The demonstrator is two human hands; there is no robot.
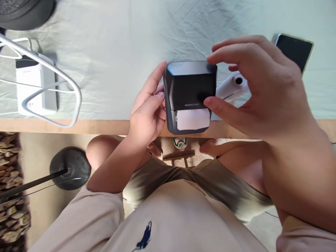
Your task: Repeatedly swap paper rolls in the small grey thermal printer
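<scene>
I hold a small black printer (189, 96) at the table edge (99, 126): left hand (147, 115) wraps its side, right hand (262, 87) pinches it, thumb in front, fingers on top. A white roll (232, 85) and phone (295, 49) lie behind, partly hidden; power bank (34, 85) and hanger (63, 78) sit well left.

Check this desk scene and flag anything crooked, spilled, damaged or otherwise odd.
Nothing looks spilled or broken. The black label printer is held past the table edge between the left hand and right hand, with a white label sticking out of its slot. The cloth on the table is creased.
</scene>
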